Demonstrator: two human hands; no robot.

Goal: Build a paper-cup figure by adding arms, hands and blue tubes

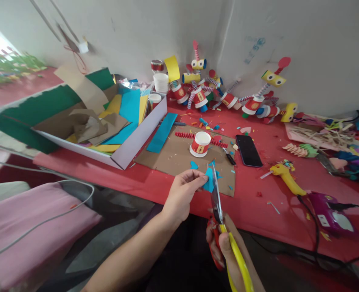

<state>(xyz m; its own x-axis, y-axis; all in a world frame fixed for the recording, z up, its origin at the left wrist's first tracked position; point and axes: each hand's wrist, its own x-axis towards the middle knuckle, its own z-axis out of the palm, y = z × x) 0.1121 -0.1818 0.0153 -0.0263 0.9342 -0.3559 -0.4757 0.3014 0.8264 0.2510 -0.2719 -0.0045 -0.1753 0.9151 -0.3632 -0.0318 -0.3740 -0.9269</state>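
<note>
My left hand pinches a small piece of blue paper between thumb and fingers. In my right hand is a pair of scissors with yellow and red handles, its blades at the right edge of that paper. Just beyond, a red and white paper cup sits upside down with folded red paper arms out to both sides. It rests on a brown cardboard sheet, where blue scraps lie close to my left hand.
A box of coloured paper stands at the left. Several finished cup figures line the wall. To the right lie a black phone, a yellow glue gun and a purple power strip with cords. A blue strip overlaps the cardboard.
</note>
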